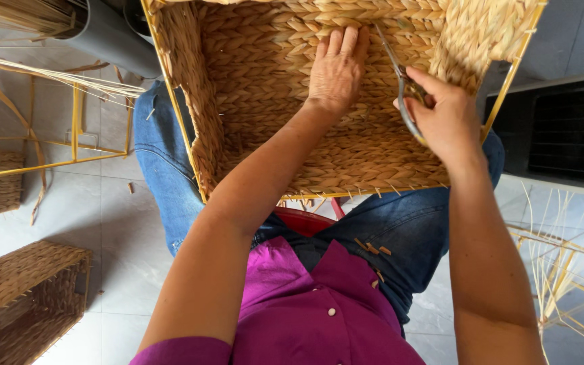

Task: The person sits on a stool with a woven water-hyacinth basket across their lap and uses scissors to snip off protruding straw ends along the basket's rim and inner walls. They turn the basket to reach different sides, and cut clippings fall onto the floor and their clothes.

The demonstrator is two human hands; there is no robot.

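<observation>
A large woven straw basket on a yellow metal frame rests on my lap, its opening turned toward me. My left hand lies flat inside it, fingers pressed against the braided weave. My right hand grips a pair of metal scissors, whose blades point up into the basket just to the right of my left fingers. Short cut straw ends stick out along the basket's lower edge.
A finished woven basket lies on the tiled floor at lower left. A bare yellow wire frame with loose straw strands stands at upper left. Another frame with straw sits at right, below a dark grille.
</observation>
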